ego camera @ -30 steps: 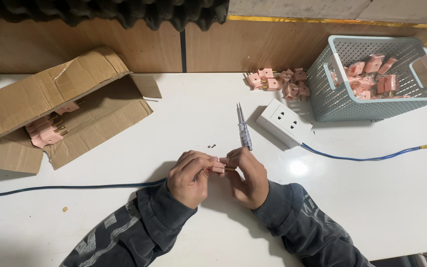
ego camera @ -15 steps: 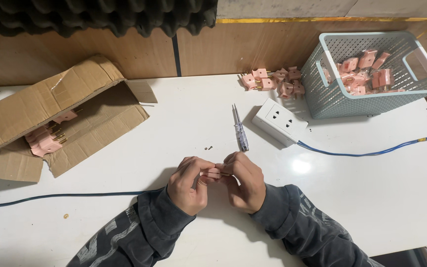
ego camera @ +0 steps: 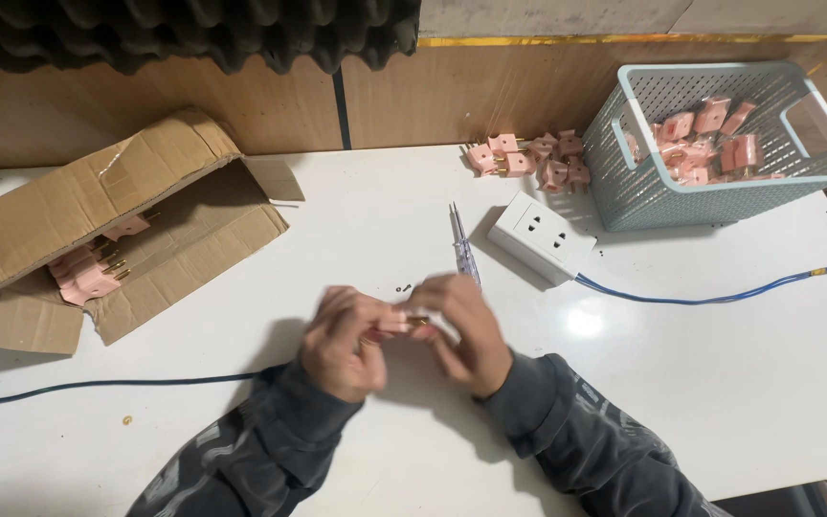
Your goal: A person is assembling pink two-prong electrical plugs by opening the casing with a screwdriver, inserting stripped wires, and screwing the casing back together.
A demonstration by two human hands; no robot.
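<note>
My left hand (ego camera: 345, 341) and my right hand (ego camera: 468, 331) meet over the middle of the white table (ego camera: 701, 383). Both pinch one small pink plug adapter (ego camera: 397, 322) with brass pins between their fingertips; the hands are motion-blurred. A screwdriver-like test pen (ego camera: 462, 252) lies on the table just beyond my right hand. Two tiny dark screws (ego camera: 403, 288) lie beside it.
A white socket block (ego camera: 540, 236) with a blue cable (ego camera: 720, 297) sits right of centre. A teal plastic basket (ego camera: 720, 144) holds pink adapters; a loose pile of adapters (ego camera: 528, 161) lies left of it. An open cardboard box (ego camera: 117, 230) with more adapters lies at left. A dark cable (ego camera: 98, 385) crosses the near left.
My hands stay together on the pink adapter and shift slightly, blurred with motion. The view has drifted a little; nothing else on the table has moved.
</note>
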